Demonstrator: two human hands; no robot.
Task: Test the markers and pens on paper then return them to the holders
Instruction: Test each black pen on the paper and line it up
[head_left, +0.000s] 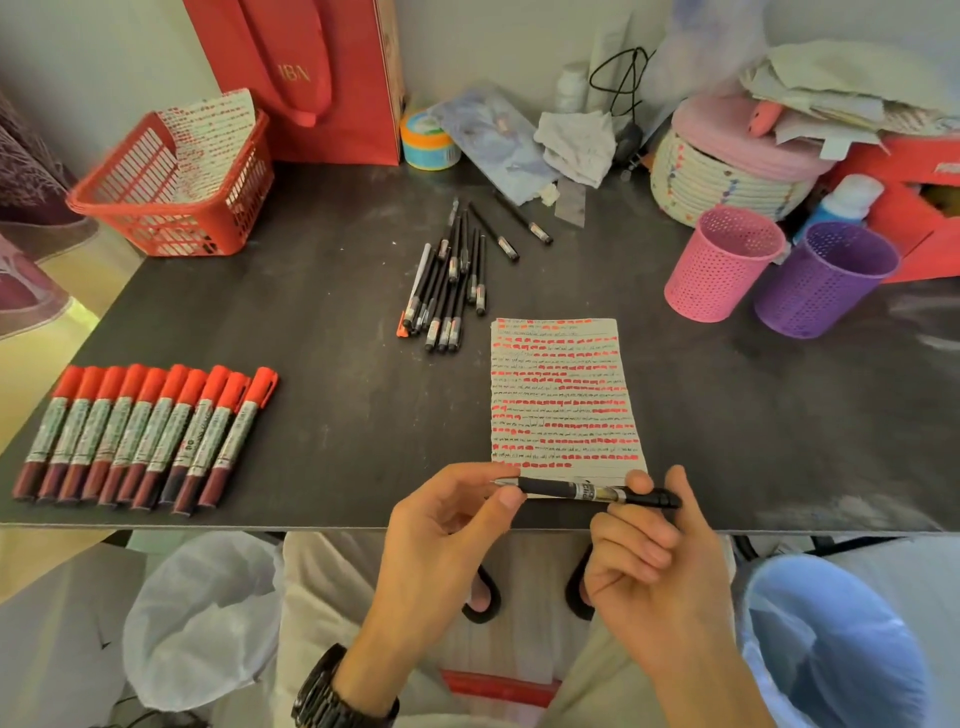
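Holding one slim black pen (587, 491) level between both hands, over the near edge of the dark counter (322, 322). Left hand (447, 525) pinched the tip end between thumb and forefinger. Right hand (649, 551) gripped the rear end with curled fingers. Pen crossed the bottom edge of the lined paper sheet (563, 395), which was filled with rows of red and black test marks; contact with the sheet couldn't be judged.

Loose pile of black pens (449, 280) lay on the counter beyond the sheet, well apart from the hands. Row of red-capped markers (145, 436) lay side by side at far left, caps pointing away.

Containers: pink perforated plastic holder (724, 262) and purple perforated plastic holder (826, 278) stood upright just beside each other at right rear; all pens and markers in view were outside them. Red slatted plastic basket (171, 192) at left rear held a curled sheet with red marks (208, 140), leaning against its back wall.
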